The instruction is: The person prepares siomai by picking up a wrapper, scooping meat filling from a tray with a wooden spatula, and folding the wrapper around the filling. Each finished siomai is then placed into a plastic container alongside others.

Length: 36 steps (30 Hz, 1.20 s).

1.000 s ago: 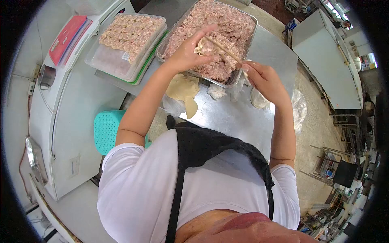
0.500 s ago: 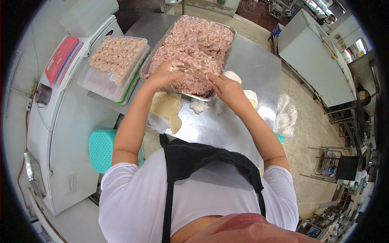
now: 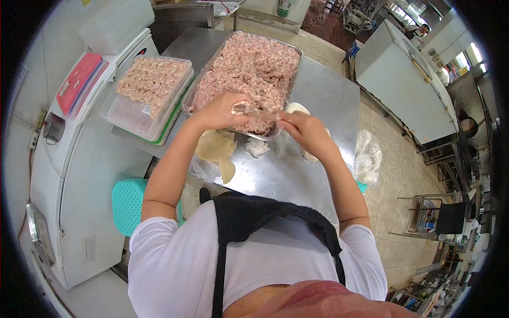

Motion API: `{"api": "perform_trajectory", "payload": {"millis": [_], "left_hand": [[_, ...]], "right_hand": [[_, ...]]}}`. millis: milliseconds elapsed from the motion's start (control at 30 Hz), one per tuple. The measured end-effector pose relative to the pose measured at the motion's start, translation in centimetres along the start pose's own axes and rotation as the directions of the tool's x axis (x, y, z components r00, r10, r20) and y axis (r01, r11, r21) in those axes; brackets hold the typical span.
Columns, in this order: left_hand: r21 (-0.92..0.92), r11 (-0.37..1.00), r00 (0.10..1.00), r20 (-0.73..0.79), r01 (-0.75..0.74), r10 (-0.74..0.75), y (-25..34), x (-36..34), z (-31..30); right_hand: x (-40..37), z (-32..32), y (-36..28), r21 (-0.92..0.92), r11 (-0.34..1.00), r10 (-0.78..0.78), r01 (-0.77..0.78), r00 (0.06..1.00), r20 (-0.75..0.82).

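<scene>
A large metal tray heaped with pinkish minced meat lies ahead of me. Over its near edge, my left hand curls around a small pale dough wrapper, mostly hidden by the fingers. My right hand pinches the end of a flat brownish stick, whose other end reaches to the left hand. Thin pale dough wrappers lie on plastic below my left forearm. A crumpled white piece rests between the arms. White rounded stacks sit partly behind my right hand.
On the left, a lidded plastic container carries rows of filled dumplings. A white freezer and a teal stool stand beside the steel table. A plastic bag hangs at the right edge. Another person is far back.
Both hands have shifted slightly down in view, and the stick's end stays at the left hand. The whole scene has moved a little as the head camera tilted.
</scene>
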<state>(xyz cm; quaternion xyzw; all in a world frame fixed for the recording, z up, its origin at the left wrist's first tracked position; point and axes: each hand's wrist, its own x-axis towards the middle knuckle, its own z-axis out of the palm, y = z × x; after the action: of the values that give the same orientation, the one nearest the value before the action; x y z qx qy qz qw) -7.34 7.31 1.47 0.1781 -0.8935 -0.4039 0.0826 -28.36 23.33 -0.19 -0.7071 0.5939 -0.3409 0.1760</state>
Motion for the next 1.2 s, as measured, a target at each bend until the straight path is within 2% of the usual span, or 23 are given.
{"api": "perform_trajectory", "payload": {"millis": [67,100,133,200,267,300,367,433,500,533,567,633,667,733,767,833,900,933,1000,1033,1100,1133,1200], "left_hand": [[-0.003,1.0,0.941,-0.337,-0.025,0.023,-1.9,-0.4,1.1],[0.002,1.0,0.943,-0.332,-0.027,0.026,-2.5,-0.3,0.8],[0.012,1.0,0.973,-0.23,-0.023,0.025,-3.0,0.1,0.3],[0.031,0.999,0.993,-0.106,-0.041,0.044,-3.0,0.3,-0.1],[0.008,1.0,0.969,-0.244,-0.02,0.021,-1.7,-1.1,-0.2],[0.022,0.999,0.971,-0.234,-0.035,0.04,-1.3,-1.4,-0.8],[0.032,0.981,0.955,-0.226,-0.189,0.191,-1.1,-2.2,-2.0],[0.069,0.973,0.921,-0.312,-0.221,0.231,-1.4,-2.7,-2.6],[-0.059,0.967,0.965,-0.1,-0.248,0.242,-1.2,-3.2,-4.4],[-0.011,0.951,0.944,-0.123,-0.31,0.306,-1.9,-3.3,-5.0],[-0.018,0.955,0.95,-0.116,-0.294,0.291,-2.8,-3.7,-5.3],[0.055,0.972,0.943,-0.233,-0.23,0.237,-4.9,-4.5,-6.1],[-0.081,0.973,0.954,-0.229,-0.215,0.192,-6.4,-4.8,-6.6],[-0.106,0.973,0.969,-0.162,-0.204,0.185,-6.4,-6.3,-8.8],[-0.134,0.971,0.977,-0.098,-0.2,0.188,-6.5,-7.0,-9.8],[-0.064,0.966,0.961,-0.132,-0.251,0.241,-7.3,-8.6,-11.0],[-0.267,0.959,0.99,-0.072,0.1,-0.123,-7.6,-11.0,-12.2],[-0.264,0.959,0.99,-0.067,0.105,-0.127,-9.0,-11.5,-12.6],[-0.02,0.969,0.942,-0.239,-0.246,0.234,-11.4,-12.6,-13.2],[-0.02,0.971,0.946,-0.233,-0.237,0.226,-11.8,-13.6,-13.9],[-0.174,0.977,0.981,-0.168,-0.125,0.095,-12.0,-15.1,-15.4],[-0.03,0.985,0.964,-0.209,-0.172,0.162,-13.9,-15.5,-15.9],[0.01,0.989,0.953,-0.264,-0.15,0.147,-16.3,-17.2,-17.5]], "right_hand": [[-0.2,-0.9,-3.1,-0.29,0.956,0.022,-0.054,0.993,-0.113],[-0.4,-1.1,-4.4,-0.419,0.902,0.027,-0.1,0.984,-0.177],[-0.3,-0.7,-5.3,-0.474,0.876,0.056,-0.092,0.994,-0.089],[0.0,-0.4,-4.4,-0.453,0.884,0.068,-0.113,0.991,-0.114],[0.4,-1.8,-4.5,-0.438,0.89,0.09,-0.123,0.991,-0.095],[0.5,-2.7,-5.3,-0.439,0.888,0.092,-0.135,0.989,-0.118],[0.4,-3.3,-6.8,-0.197,0.969,0.124,-0.148,0.984,-0.13],[0.7,-1.6,-7.7,-0.13,0.981,0.128,-0.144,0.984,-0.125],[1.5,1.4,-8.3,-0.184,0.978,0.096,-0.102,0.995,-0.038],[1.9,2.3,-7.7,-0.178,0.981,0.084,-0.082,0.996,0.006],[2.3,2.6,-7.4,-0.235,0.97,0.045,-0.058,0.997,-0.06],[3.7,1.5,-12.7,-0.446,0.858,0.237,-0.255,0.967,-0.096],[4.2,2.8,-13.2,-0.438,0.863,0.237,-0.252,0.967,-0.091],[5.0,5.8,-14.1,-0.385,0.917,0.008,-0.107,0.968,-0.251],[5.7,7.0,-14.4,-0.375,0.92,0.015,-0.113,0.967,-0.254],[7.5,8.5,-15.2,-0.504,0.852,0.07,-0.144,0.984,-0.163],[8.6,8.7,-17.2,-0.509,0.848,0.083,-0.149,0.985,-0.15],[9.0,9.3,-18.1,-0.413,0.897,0.085,-0.161,0.977,-0.195],[9.9,11.8,-19.3,-0.305,0.948,0.006,-0.086,0.968,-0.252],[10.4,13.6,-19.3,-0.295,0.951,0.012,-0.088,0.968,-0.251],[11.5,16.8,-18.9,-0.27,0.939,0.185,-0.213,0.975,-0.124],[11.9,17.5,-19.2,-0.183,0.953,0.222,-0.243,0.967,-0.124],[11.7,18.5,-19.3,-0.093,0.966,0.217,-0.24,0.955,-0.201]]}}
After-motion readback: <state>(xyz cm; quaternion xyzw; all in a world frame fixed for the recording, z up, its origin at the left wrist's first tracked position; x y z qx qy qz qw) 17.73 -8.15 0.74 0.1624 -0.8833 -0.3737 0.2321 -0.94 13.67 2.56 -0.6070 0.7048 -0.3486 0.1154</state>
